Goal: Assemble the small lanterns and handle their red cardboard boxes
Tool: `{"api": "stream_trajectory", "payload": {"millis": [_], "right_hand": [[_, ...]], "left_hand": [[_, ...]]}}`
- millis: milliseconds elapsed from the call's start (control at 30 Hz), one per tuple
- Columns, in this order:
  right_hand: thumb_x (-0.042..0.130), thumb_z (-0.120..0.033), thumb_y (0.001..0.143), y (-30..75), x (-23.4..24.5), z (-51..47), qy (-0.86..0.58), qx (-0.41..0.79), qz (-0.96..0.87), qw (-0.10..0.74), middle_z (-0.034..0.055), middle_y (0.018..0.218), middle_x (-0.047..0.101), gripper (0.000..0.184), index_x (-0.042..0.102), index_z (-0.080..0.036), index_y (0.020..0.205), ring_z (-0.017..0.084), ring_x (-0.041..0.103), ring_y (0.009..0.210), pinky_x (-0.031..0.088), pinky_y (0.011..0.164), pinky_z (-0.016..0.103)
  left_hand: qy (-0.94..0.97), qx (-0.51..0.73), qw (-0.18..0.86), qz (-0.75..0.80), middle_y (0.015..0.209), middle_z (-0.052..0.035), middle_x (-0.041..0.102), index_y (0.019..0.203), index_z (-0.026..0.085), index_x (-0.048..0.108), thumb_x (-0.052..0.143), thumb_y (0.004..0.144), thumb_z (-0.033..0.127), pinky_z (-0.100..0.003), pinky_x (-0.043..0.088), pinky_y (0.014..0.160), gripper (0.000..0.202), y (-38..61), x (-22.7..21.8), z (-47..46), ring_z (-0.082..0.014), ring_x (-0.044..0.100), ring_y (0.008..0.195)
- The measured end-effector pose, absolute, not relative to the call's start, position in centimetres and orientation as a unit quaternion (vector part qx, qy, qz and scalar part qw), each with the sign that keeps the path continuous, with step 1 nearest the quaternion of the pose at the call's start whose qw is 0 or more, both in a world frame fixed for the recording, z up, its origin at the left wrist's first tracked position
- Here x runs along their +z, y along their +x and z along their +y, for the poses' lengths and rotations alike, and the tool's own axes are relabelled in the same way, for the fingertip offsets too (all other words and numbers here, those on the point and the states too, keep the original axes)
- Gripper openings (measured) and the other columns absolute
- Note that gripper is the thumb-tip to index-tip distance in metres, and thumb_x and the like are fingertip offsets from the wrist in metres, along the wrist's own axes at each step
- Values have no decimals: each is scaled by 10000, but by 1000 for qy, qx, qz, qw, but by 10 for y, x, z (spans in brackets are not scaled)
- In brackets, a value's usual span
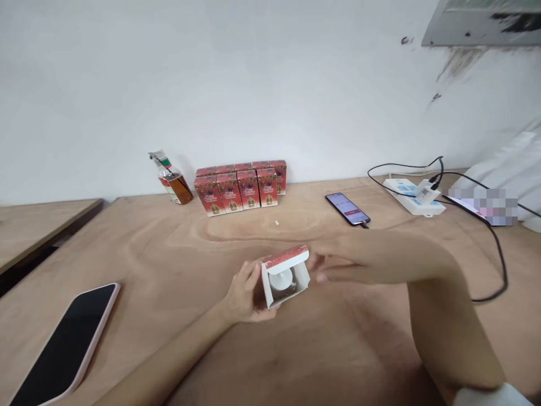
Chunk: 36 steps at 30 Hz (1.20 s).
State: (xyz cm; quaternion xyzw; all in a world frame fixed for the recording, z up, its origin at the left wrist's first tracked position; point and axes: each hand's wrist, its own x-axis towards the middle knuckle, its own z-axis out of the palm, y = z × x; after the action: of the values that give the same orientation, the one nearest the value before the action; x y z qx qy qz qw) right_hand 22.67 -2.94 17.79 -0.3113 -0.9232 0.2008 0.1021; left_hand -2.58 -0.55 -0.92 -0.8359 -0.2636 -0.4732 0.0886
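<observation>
Red printed cardboard box with white inner walls (291,261), its top open, is at the middle of a light brown wooden table (147,265), between a person's two bare hands. From left to right, at the far side, a clear glass bottle of amber liquid (181,189) stands near a block of small red patterned boxes (236,192) set upright in two rows (four in front); those look closed. Nearer, the left hand (247,293) grips the open box along its left side, fingers and thumb wrapped about it. Inside sits a white, round-topped object (281,280). The right hand (323,268) is just beside the box's right edge. Judging by this, the contents are in place within the box, while its flaps are not yet closed over them.

Hidden or unclear, left to right: a black phone with a pale pink rim (63,349) is cut off at the near left; the back row of boxes is mostly covered by the front; the object's lower part is lost inside the box. Motion blurs the right hand, so whether it touches or holds anything cannot be told. A pixelated patch covers something at the far right.
</observation>
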Motion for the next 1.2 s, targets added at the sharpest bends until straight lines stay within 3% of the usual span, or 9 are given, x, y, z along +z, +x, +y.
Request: {"api": "stream_trajectory", "payload": {"millis": [133, 300, 433, 567, 633, 700, 867, 967, 1200], "right_hand": [[454, -336, 893, 215, 191, -55, -281, 176, -937, 109, 19, 768, 648, 222, 647, -229, 916, 141, 581, 711, 432, 627, 240], [420, -96, 841, 173, 149, -44, -356, 10, -933, 58, 60, 688, 631, 257, 606, -161, 676, 149, 539, 603, 353, 547, 263], [497, -176, 795, 155, 136, -24, -387, -5, -920, 65, 66, 722, 647, 132, 608, -169, 725, 164, 539, 618, 295, 496, 268], [519, -266, 800, 164, 152, -24, -389, -22, -917, 81, 73, 741, 648, 144, 598, -170, 728, 179, 543, 671, 368, 581, 291], [502, -298, 822, 175, 162, -26, -388, -34, -909, 149, 83, 814, 646, 169, 596, -158, 822, 211, 555, 801, 406, 687, 322], [441, -296, 856, 190, 170, -24, -404, -23, -873, 272, 75, 854, 630, 199, 575, -165, 921, 203, 549, 828, 415, 703, 321], [305, -378, 906, 228, 174, 5, -459, 133, -655, 585, -1, 660, 508, 285, 517, -217, 804, 135, 481, 597, 387, 538, 262], [398, -459, 845, 246, 166, 28, -447, 269, -583, 623, -20, 595, 426, 307, 426, -225, 649, 128, 459, 582, 388, 518, 249], [546, -514, 709, 256, 158, 45, -413, 386, -517, 643, -15, 654, 492, 316, 411, -232, 660, 140, 532, 705, 470, 605, 261]], "left_hand": [[-809, -504, 186, -238, 1008, -173, 598, 1435, 54, 137, 554, 753, 463, -387, 538, 696, 898, -19, 2, -9, -268, 608, 893], [-797, -492, 210, -281, 1005, -171, 600, 1439, 35, 110, 577, 734, 423, -367, 529, 708, 930, -17, -1, -14, -271, 615, 876], [-782, -484, 219, -324, 964, -157, 593, 1441, 36, 100, 582, 717, 434, -366, 527, 663, 956, -16, -4, -16, -278, 610, 843], [-785, -481, 202, -333, 979, -136, 582, 1451, 91, 70, 565, 733, 470, -382, 531, 660, 951, -13, -1, -16, -270, 600, 865], [-789, -477, 162, -351, 937, -111, 575, 1451, 115, 50, 608, 695, 480, -359, 525, 596, 1009, -11, 1, -16, -257, 588, 822], [-789, -470, 110, -379, 904, -82, 561, 1446, 163, 59, 647, 642, 479, -343, 514, 552, 1045, -11, 3, -16, -248, 575, 787], [-770, -470, 1, -432, 858, -54, 508, 1394, 213, 211, 671, 584, 391, -330, 499, 527, 949, -12, 5, -14, -224, 552, 721], [-767, -479, -18, -426, 858, -53, 489, 1369, 224, 269, 657, 581, 349, -337, 499, 526, 887, -13, 4, -13, -225, 547, 711], [-754, -489, -31, -438, 849, -39, 493, 1372, 233, 271, 658, 559, 344, -360, 506, 522, 908, -11, 7, -14, -211, 557, 641]]}}
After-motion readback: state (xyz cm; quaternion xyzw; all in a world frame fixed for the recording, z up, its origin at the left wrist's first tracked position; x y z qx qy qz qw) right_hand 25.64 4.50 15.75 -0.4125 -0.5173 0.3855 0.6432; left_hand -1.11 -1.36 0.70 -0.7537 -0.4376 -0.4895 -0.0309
